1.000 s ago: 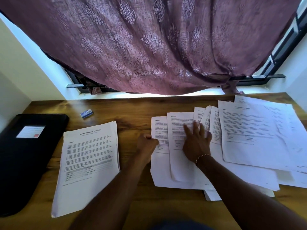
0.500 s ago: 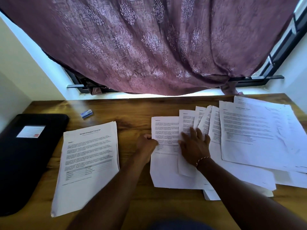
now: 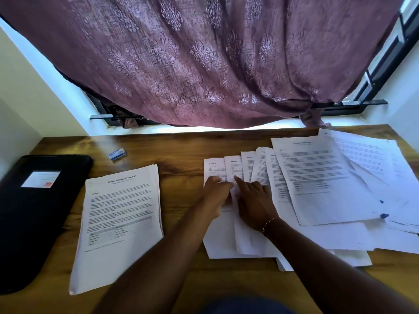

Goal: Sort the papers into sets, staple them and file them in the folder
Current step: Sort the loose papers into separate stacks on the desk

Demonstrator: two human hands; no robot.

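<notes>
A spread of printed sheets (image 3: 256, 168) fans across the middle and right of the wooden desk (image 3: 181, 150). My left hand (image 3: 216, 191) sits on the leftmost sheets (image 3: 214, 167), fingers curled on their edge. My right hand (image 3: 252, 200) presses flat on the neighbouring sheets, index finger stretched forward. A neat stack titled "Sample Education Transcript" (image 3: 120, 220) lies to the left. The black folder (image 3: 34, 211) with a white label rests at the far left. A larger loose pile (image 3: 335, 177) covers the right side.
A small blue-and-white staple box (image 3: 116, 153) lies near the back of the desk. A purple patterned curtain (image 3: 204, 64) hangs over the window behind. White walls close in the desk on both sides.
My right hand slid the fanned sheets to the right and then came back left; my left hand moved from the desk edge onto the leftmost sheets. The camera tilted slightly.
</notes>
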